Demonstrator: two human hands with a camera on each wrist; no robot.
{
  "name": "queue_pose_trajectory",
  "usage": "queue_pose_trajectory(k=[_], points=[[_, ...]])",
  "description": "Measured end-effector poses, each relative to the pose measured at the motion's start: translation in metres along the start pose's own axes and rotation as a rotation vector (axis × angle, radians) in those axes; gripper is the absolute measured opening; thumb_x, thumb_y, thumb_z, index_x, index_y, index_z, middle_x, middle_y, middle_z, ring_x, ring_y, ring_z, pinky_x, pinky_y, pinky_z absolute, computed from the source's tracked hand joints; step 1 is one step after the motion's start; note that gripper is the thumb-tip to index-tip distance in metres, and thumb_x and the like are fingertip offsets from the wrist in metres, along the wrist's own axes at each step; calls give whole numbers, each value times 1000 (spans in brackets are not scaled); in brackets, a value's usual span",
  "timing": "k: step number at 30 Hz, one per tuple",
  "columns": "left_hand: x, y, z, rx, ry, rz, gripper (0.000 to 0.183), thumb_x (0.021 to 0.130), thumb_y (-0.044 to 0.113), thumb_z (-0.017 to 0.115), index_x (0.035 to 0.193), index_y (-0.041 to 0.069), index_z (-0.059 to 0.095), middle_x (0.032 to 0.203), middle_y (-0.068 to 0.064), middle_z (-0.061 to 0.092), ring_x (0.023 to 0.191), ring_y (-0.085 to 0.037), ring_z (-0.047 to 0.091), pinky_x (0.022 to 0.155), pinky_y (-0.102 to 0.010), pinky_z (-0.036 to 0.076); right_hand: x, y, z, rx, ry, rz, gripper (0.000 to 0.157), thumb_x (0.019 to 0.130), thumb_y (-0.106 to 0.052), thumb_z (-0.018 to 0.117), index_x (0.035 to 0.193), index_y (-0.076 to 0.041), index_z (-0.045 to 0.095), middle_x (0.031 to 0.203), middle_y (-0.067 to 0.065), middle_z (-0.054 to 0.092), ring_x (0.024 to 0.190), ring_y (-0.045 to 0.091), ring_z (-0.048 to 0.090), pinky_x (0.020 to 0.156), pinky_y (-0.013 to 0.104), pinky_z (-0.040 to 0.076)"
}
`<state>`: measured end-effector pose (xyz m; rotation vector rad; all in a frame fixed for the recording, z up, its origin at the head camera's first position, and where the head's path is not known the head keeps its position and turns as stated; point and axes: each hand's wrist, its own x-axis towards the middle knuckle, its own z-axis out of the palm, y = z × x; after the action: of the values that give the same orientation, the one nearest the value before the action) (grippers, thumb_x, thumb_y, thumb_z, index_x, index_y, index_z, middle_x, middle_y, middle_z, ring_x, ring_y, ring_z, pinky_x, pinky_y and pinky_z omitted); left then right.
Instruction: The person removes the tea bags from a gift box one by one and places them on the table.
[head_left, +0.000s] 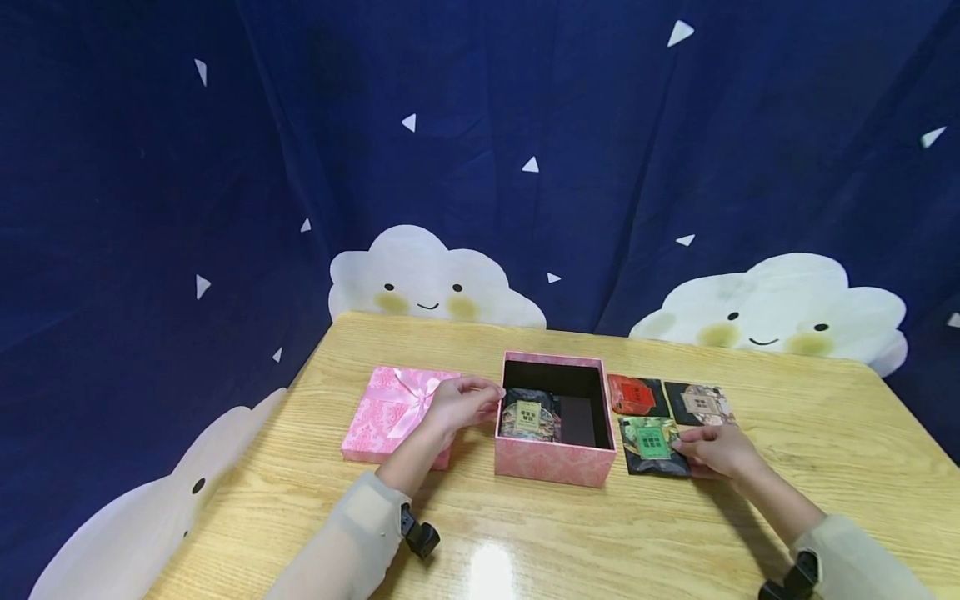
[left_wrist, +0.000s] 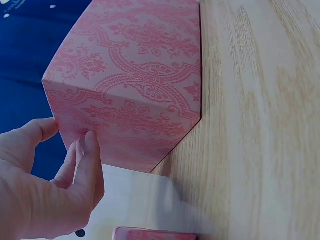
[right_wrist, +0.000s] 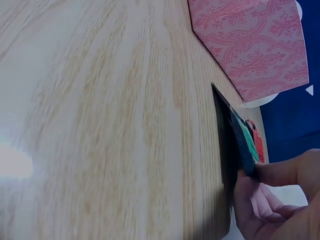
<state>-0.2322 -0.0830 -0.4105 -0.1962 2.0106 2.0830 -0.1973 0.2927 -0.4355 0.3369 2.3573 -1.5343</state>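
A pink patterned box (head_left: 553,463) with a dark inside stands lidless on the table. My left hand (head_left: 461,405) holds its left wall near the rim; in the left wrist view the thumb is at the rim edge and fingertips meet the outer face. Inside the box, on the left, lies a black packet with a yellow-green label (head_left: 527,417). My right hand (head_left: 718,451) pinches the right edge of a black packet with a green label (head_left: 649,443). In the right wrist view, this green-labelled packet (right_wrist: 242,140) is tilted, its near edge raised off the table.
The pink lid with a ribbon bow (head_left: 397,408) lies left of the box. Behind the green-labelled packet lie a red-labelled packet (head_left: 637,396) and a brown-labelled packet (head_left: 693,402). A dark blue curtain (head_left: 480,150) hangs behind the wooden table (head_left: 585,542).
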Motion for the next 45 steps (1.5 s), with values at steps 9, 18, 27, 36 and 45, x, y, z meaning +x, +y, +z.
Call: queue_pose_trajectory(k=[9, 18, 27, 36, 45], points=[[0, -1, -1, 16, -9, 1, 20, 85, 7, 66, 101, -4, 66, 78, -2, 67, 68, -7, 64, 76, -28, 63, 0, 3, 1, -65, 33, -13, 23, 87, -4, 64, 100, 14, 61, 71, -5, 65, 63, 7, 61, 60, 26, 62], [-1, -1, -1, 9, -5, -2, 19, 85, 7, 65, 100, -5, 66, 79, -2, 67, 68, -7, 64, 83, -33, 62, 2, 2, 4, -150, 76, -18, 27, 86, -6, 65, 103, 15, 59, 74, -1, 65, 62, 9, 62, 60, 28, 62], [-4, 3, 0, 13, -4, -1, 20, 85, 6, 64, 101, -6, 65, 78, -1, 66, 67, -6, 62, 72, -23, 62, -3, -1, 4, -275, 149, -34, 25, 83, -9, 70, 96, 11, 63, 80, 14, 67, 57, 12, 66, 56, 29, 62], [-1, 0, 0, 1, 7, -1, 19, 84, 5, 64, 100, -5, 66, 78, -1, 66, 66, -6, 63, 70, -21, 61, -8, -6, -2, -359, 141, -71, 27, 83, -15, 71, 96, 8, 65, 72, 4, 67, 59, 10, 64, 57, 29, 62], [0, -1, 1, -13, 11, 6, 16, 84, 4, 63, 97, -4, 66, 77, -1, 67, 66, -6, 63, 73, -24, 62, -12, -21, -6, -358, 100, -90, 26, 89, -18, 64, 99, 7, 63, 66, 2, 64, 58, 14, 59, 53, 28, 55]])
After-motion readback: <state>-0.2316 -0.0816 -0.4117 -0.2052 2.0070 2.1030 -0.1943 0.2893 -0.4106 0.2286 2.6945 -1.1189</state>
